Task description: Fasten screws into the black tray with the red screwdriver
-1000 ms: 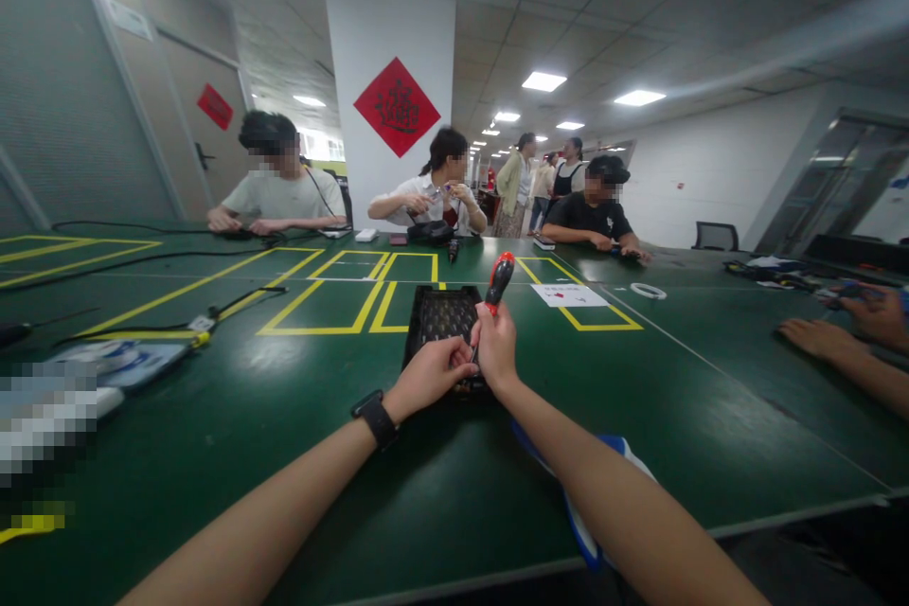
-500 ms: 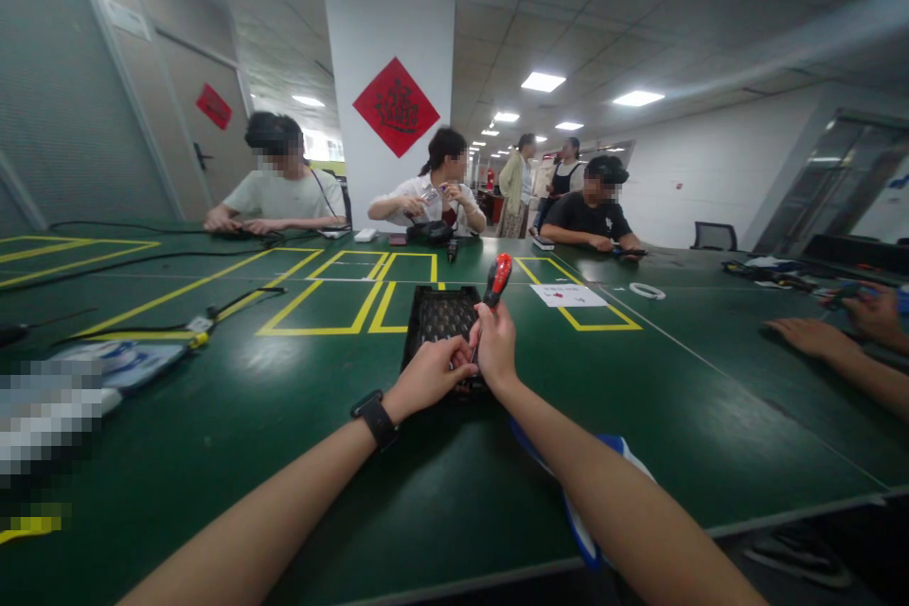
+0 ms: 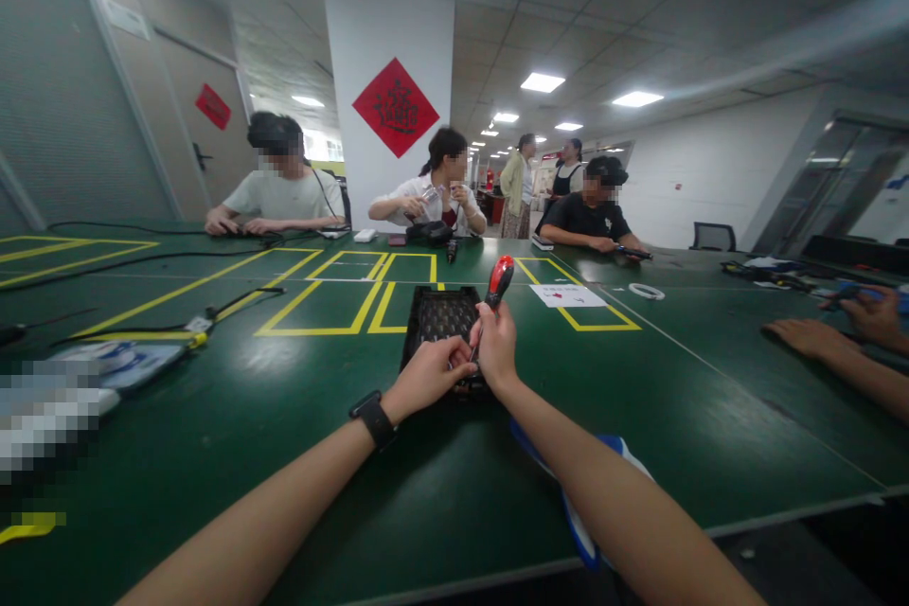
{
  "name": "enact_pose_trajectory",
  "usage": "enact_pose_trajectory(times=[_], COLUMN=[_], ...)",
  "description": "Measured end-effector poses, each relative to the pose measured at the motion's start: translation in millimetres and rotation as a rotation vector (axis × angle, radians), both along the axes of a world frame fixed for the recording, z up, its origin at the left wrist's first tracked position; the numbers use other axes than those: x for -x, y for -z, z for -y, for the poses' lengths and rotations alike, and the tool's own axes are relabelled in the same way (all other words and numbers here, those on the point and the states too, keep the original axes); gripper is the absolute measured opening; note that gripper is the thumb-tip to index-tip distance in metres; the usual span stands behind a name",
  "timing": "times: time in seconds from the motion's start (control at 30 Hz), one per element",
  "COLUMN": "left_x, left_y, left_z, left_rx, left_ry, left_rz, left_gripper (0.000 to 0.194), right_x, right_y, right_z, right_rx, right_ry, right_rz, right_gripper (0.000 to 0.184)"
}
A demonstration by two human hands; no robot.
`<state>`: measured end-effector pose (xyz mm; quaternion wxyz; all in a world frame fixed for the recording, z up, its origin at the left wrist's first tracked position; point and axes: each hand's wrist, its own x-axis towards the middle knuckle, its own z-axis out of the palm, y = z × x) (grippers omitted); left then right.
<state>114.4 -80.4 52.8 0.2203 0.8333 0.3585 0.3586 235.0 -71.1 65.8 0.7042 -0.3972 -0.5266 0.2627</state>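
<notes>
My right hand (image 3: 495,341) is closed around a screwdriver (image 3: 501,280), whose red and black handle points up and leans slightly right. Its thin shaft runs down between my fingers, and its tip is hidden. Beneath both hands lies a black open case (image 3: 441,301) with a patterned, grid-like inside. My left hand (image 3: 430,377) reaches over the near part of this case, thumb and fingers pinched together beside the lower shaft. What those fingertips hold, if anything, is too small to tell.
A blue and white item (image 3: 583,530) lies under my right forearm. Left on the green table (image 3: 284,454) are a plastic pouch (image 3: 152,365) and cables. A paper sheet (image 3: 568,295) and white ring (image 3: 646,291) lie ahead right. A co-worker's hand (image 3: 810,338) rests at the right.
The screwdriver's handle has tipped very slightly to the right. Both my hands stay in place over the black case.
</notes>
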Motion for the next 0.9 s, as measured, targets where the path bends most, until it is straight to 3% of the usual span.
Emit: enact_pose_trajectory(times=[0.3, 0.7, 0.9], left_x=[0.9, -0.6, 0.4], left_y=[2.3, 0.5, -1.7], left_z=[-2.1, -1.0, 0.3], left_rx=[-0.079, -0.016, -0.009], left_ry=[-0.021, -0.046, 0.010], left_rz=[-0.065, -0.019, -0.005], left_gripper=[0.015, 0.016, 0.017], right_x=[-0.3, 0.9, -0.2], right_y=[3.2, 3.2, 2.0], right_z=[-3.5, -2.8, -1.8], right_rx=[0.011, -0.006, 0.024], right_ry=[-0.035, -0.039, -0.048], right_rz=[0.042, 0.026, 0.037], right_gripper=[0.027, 0.024, 0.028])
